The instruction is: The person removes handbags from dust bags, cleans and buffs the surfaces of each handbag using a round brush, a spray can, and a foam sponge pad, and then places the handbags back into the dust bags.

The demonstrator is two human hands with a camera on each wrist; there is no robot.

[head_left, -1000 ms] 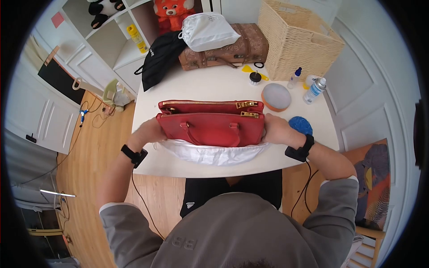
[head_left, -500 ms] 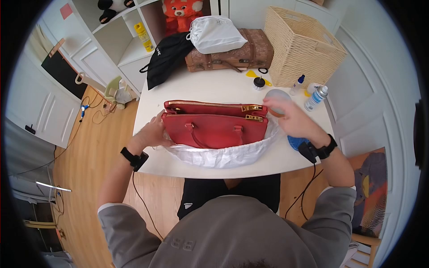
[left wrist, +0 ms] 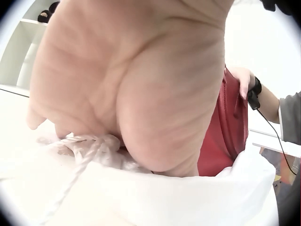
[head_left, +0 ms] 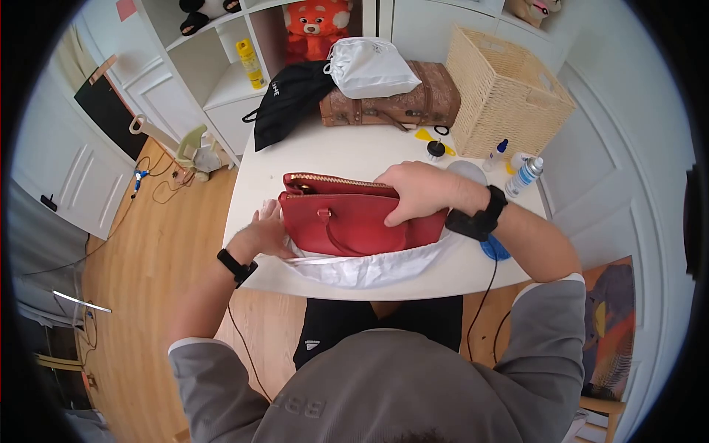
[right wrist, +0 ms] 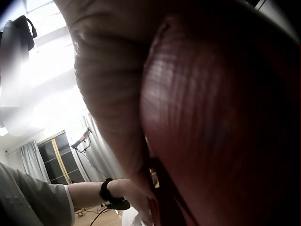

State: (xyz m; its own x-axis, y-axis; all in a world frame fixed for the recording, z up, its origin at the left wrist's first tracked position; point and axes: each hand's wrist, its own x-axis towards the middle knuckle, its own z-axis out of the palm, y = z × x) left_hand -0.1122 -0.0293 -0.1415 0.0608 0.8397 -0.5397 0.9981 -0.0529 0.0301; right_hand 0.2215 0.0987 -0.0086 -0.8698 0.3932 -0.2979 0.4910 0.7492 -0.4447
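The red handbag (head_left: 354,220) stands on the white table, its lower part inside a white cloth bag (head_left: 362,270) whose edge lies gathered along the front. My right hand (head_left: 425,193) grips the handbag's top from above at its right half, thumb on the front face, fingers over the zip edge. At the handbag's left end, my left hand (head_left: 262,235) rests with fingers spread beside the bag and the cloth edge. In the left wrist view a white drawstring (left wrist: 75,165) lies bunched under that hand (left wrist: 127,84). The left hand's fingertips are partly hidden there.
Behind are a brown patterned case (head_left: 436,92), a white pouch (head_left: 373,70), a black cloth bag (head_left: 288,107) and a wicker basket (head_left: 509,96). A spray can (head_left: 524,177), a small bottle (head_left: 496,153), a grey disc (head_left: 467,172) and a blue item (head_left: 495,249) stand or lie at the right.
My right hand has left the handbag's right side, lifted, and come over its top to grip it. My left hand has come out from the cloth edge, its fingers now spread beside the handbag.
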